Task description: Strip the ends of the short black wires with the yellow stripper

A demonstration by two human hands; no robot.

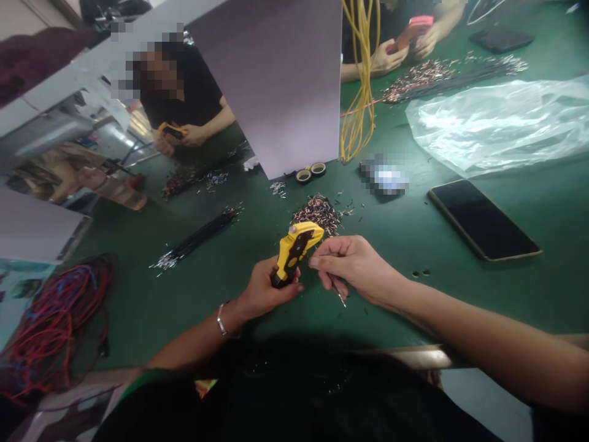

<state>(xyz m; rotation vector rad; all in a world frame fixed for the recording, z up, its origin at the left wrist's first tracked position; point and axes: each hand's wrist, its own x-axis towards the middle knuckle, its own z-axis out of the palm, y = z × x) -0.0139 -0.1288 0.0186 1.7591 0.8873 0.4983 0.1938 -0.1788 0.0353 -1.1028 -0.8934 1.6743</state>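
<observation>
My left hand (269, 285) is closed around a yellow and black wire stripper (297, 248), its head raised and turned toward the right. Just right of that head, my right hand (345, 264) pinches a thin dark wire (339, 294). A shiny metal end of the wire hangs below the fingers, while the other end is hidden by the fingertips and the tool. Behind the tool lies a pile of short dark wires with copper ends (317, 212). To the left rests a bundle of black wires (197, 240) with silvery tips.
Two tape rolls (310, 173) sit by a pale partition (285, 86). A phone (485, 220) and clear plastic sheet (501, 126) lie right. Yellow cables (361, 80) hang at the back. Red and blue cables (59, 325) are heaped left. Other people work across the green table (400, 313).
</observation>
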